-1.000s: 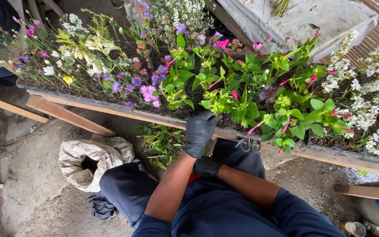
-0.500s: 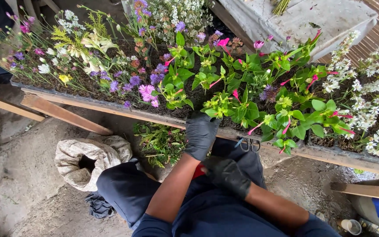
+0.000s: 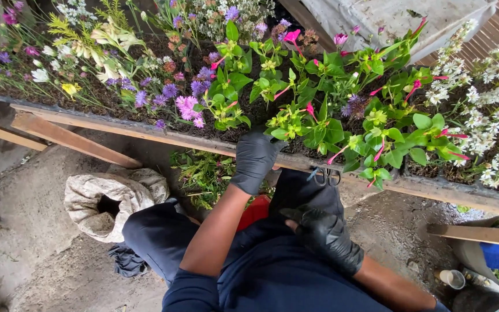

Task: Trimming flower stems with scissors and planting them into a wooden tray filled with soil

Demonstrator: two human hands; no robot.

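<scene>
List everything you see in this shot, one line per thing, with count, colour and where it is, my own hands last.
planting bed: one, dark soil in a wooden-edged trough, across the upper frame
pink-flowered plants: many, green leaves with pink blooms, centre of the bed
purple and mixed flowers: many, purple, pink, yellow, white, left part of the bed
white flowers: many, right part of the bed
scissors: one pair, dark, on the bed's front edge
sack: one, grey-beige, open, on the floor at left
cut greenery: one pile, green, on the floor under the bed
left hand: black glove, at the base of a plant on the bed's edge
right hand: black glove, over the lap
</scene>
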